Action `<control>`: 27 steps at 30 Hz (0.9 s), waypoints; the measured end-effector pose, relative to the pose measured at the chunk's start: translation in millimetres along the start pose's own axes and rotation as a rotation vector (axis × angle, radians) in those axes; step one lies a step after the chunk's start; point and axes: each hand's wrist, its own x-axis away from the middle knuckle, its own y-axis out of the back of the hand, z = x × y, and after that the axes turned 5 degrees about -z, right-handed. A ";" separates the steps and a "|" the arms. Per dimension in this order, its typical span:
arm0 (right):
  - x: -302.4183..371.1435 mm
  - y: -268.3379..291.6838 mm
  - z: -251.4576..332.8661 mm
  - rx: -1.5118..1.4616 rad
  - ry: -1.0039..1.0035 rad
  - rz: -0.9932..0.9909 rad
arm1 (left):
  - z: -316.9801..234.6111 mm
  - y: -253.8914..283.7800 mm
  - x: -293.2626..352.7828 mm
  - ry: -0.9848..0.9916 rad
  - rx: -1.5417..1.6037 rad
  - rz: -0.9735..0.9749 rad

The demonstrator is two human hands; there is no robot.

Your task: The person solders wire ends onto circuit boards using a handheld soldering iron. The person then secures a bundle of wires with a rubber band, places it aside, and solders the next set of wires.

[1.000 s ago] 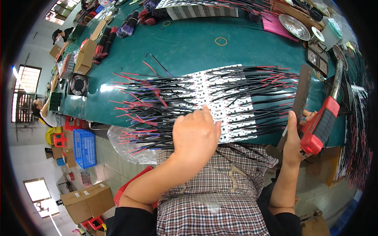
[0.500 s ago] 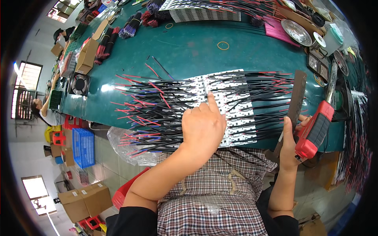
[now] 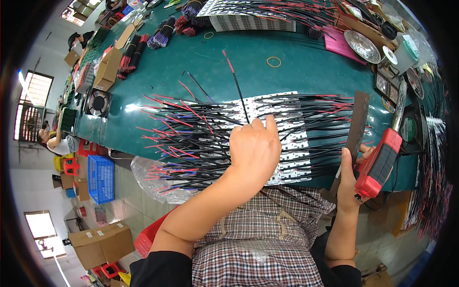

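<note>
My left hand (image 3: pixel 256 148) is over a white circuit-board panel (image 3: pixel 291 178), index finger stretched onto it and the other fingers curled. A black wire with a red tip (image 3: pixel 238 88) rises from behind its knuckles, seemingly pinched there; the grip itself is hidden. Many black wires with red and blue ends (image 3: pixel 186 131) fan out from both sides of the panel. My right hand (image 3: pixel 351 184) is closed around a red-handled tool with a metal shaft (image 3: pixel 380 162), probably a soldering iron. A dark flat bar (image 3: pixel 357 126) stands between its thumb and fingers; whether it is gripped I cannot tell.
A stack of wired panels (image 3: pixel 253 23) lies on the green table (image 3: pixel 191 67) at the far side. Wire bundles (image 3: pixel 161 33), a small fan (image 3: pixel 99 103) and a cardboard box (image 3: pixel 109 69) are at left. A metal dish (image 3: pixel 362 46) sits at far right. Another person (image 3: pixel 57 141) works at left.
A black, red-tipped wire now stands up from behind my left hand, where none stood before. My right hand keeps its hold. The whole view has shifted slightly.
</note>
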 end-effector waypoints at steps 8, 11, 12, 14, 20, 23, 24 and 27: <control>-0.4 0.0 -4.7 0.002 0.005 -0.015 | 4.9 6.3 -4.9 0.164 -0.016 0.127; 0.0 1.1 -4.0 0.004 -0.005 -0.003 | 5.3 17.5 -9.0 0.278 -0.002 0.247; -0.2 1.4 -2.9 0.009 -0.031 0.006 | 9.9 10.5 -4.9 0.248 -0.001 0.182; -1.8 -0.2 -0.1 -0.006 -0.034 -0.001 | 10.4 15.5 -6.4 0.240 -0.019 0.182; -3.7 -4.4 5.0 -0.040 -0.046 -0.001 | 4.6 2.7 -14.6 0.089 -0.001 0.013; -2.9 -3.4 5.1 -0.022 -0.014 0.024 | 10.7 -5.1 -26.4 0.115 -0.043 0.025; -2.6 -3.5 5.0 -0.022 -0.024 0.046 | 16.5 -7.6 -26.0 0.134 -0.088 0.033; -2.4 -3.0 4.5 0.021 0.008 0.032 | 24.4 3.3 -23.7 0.241 -0.094 0.155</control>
